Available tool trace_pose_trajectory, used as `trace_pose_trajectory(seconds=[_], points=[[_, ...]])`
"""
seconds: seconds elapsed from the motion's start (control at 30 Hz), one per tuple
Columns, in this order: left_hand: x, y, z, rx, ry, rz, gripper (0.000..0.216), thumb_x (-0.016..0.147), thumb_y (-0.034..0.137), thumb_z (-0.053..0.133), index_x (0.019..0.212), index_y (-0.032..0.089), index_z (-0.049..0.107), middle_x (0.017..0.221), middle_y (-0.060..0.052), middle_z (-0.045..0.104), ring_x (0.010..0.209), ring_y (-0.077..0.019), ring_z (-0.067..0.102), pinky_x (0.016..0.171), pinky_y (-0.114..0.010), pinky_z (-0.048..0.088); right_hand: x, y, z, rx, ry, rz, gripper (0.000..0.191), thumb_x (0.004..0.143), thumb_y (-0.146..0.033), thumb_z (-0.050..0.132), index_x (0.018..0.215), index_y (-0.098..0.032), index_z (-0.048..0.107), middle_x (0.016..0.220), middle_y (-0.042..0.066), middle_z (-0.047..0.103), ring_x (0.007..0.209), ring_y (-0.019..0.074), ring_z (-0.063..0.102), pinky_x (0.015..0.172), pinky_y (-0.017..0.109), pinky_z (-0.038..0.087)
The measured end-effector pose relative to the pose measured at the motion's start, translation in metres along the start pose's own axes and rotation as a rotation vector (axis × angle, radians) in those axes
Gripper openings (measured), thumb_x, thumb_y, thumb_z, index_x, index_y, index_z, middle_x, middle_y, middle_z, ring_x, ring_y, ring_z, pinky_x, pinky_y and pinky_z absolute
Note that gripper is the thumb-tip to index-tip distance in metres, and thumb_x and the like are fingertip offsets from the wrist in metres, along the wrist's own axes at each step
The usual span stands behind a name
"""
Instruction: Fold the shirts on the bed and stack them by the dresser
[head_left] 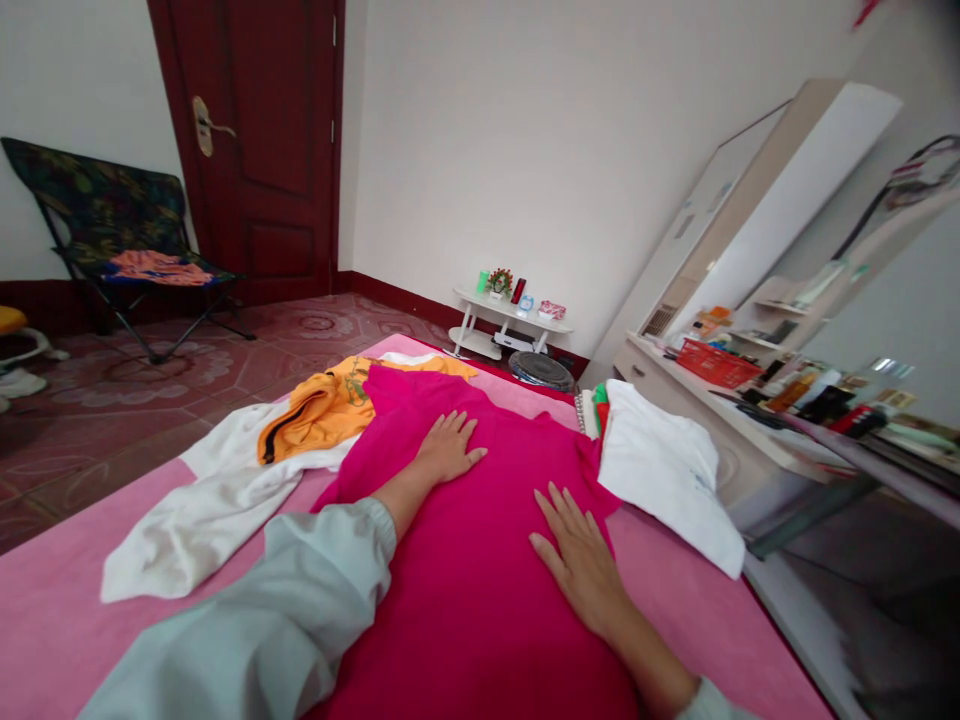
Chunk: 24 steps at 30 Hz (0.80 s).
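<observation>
The bright magenta garment (465, 560) lies spread out at 6 o'clock from the middle of my view, over the pink sheet (705, 630), and my 2 hands are palm down on it. My left hand (450, 448) rests at 7 o'clock, its fingers opened out with narrow gaps, the thumb set apart toward 3 o'clock. My right hand (577, 562) is at 5 o'clock, near that side's edge of the cloth; its fingers are extended toward 11 o'clock, slightly parted, the thumb standing off toward 10. Neither hand grips anything; the fingers lie straight, uncurled.

At 9 o'clock from my left hand are an orange garment with a black strip (322, 410) and, partly under it, a white long-sleeved top (217, 520). At 2 o'clock from my right hand sits a folded white T-shirt (667, 460). Farther off at 2 o'clock, a red plastic basket (716, 363) stands on the dressing table (765, 440).
</observation>
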<state>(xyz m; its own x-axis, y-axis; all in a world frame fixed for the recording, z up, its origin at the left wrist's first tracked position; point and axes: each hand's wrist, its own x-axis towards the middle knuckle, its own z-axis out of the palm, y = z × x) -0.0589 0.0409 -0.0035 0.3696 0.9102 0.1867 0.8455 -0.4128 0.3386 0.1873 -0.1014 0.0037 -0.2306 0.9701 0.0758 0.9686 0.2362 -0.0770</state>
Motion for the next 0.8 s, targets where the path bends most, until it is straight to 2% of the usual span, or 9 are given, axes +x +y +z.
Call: trace_pose_trajectory(seconds=[0.13,0.3,0.43,0.57,0.7,0.8], points=[[-0.019,-0.007,-0.012,-0.032,-0.114,0.116,0.066,0.092,0.052,0.035,0.144,0.012,0.033,0.153,-0.016,0.023,0.142,-0.0284,0.017,0.114,-0.046,0.011,0.003,0.002,0.001,-0.009,0.014,-0.009,0.061,0.093,-0.058,0.024,0.147,-0.028,0.025,0.155,0.002,0.019,0.143,0.0227,0.013,0.114,0.051,0.017],[-0.074,-0.029,-0.038,-0.082,-0.233,0.244,0.06,0.093,0.049,0.037,0.145,0.019,0.032,0.155,-0.013,0.018,0.143,-0.0275,0.013,0.114,-0.046,0.013,0.0,0.0,0.001,-0.031,0.031,-0.007,0.061,0.094,-0.055,0.026,0.147,-0.025,0.028,0.154,0.006,0.021,0.143,0.0249,0.014,0.113,0.052,0.018],[-0.122,-0.046,-0.062,-0.101,-0.274,0.247,0.057,0.094,0.046,0.037,0.144,0.02,0.034,0.155,-0.011,0.018,0.143,-0.0254,0.013,0.114,-0.042,0.016,-0.016,-0.001,0.002,-0.035,0.043,-0.028,0.059,0.094,-0.053,0.028,0.146,-0.025,0.03,0.154,0.006,0.021,0.143,0.0252,0.015,0.113,0.052,0.02],[-0.163,-0.06,-0.081,-0.134,-0.299,0.238,0.058,0.092,0.044,0.042,0.144,0.02,0.034,0.155,-0.01,0.02,0.142,-0.024,0.018,0.114,-0.037,0.021,-0.048,0.001,0.0,0.028,0.014,-0.091,0.058,0.093,-0.052,0.029,0.145,-0.027,0.031,0.154,0.005,0.023,0.143,0.0238,0.017,0.113,0.05,0.022],[-0.197,-0.07,-0.097,-0.117,-0.26,0.202,0.055,0.086,0.041,0.051,0.137,0.022,0.046,0.15,-0.01,0.033,0.136,-0.0255,0.032,0.111,-0.038,0.027,-0.094,0.006,-0.015,0.178,-0.088,-0.149,0.057,0.091,-0.053,0.036,0.142,-0.027,0.039,0.152,0.005,0.028,0.14,0.024,0.025,0.114,0.048,0.024],[-0.223,-0.069,-0.11,-0.051,-0.134,0.061,0.047,0.077,0.04,0.06,0.12,0.023,0.06,0.132,-0.01,0.054,0.121,-0.0283,0.049,0.103,-0.038,0.036,-0.133,0.003,-0.039,0.331,-0.148,-0.114,0.047,0.085,-0.056,0.045,0.122,-0.031,0.061,0.142,0.005,0.046,0.132,0.0251,0.04,0.11,0.043,0.033]])
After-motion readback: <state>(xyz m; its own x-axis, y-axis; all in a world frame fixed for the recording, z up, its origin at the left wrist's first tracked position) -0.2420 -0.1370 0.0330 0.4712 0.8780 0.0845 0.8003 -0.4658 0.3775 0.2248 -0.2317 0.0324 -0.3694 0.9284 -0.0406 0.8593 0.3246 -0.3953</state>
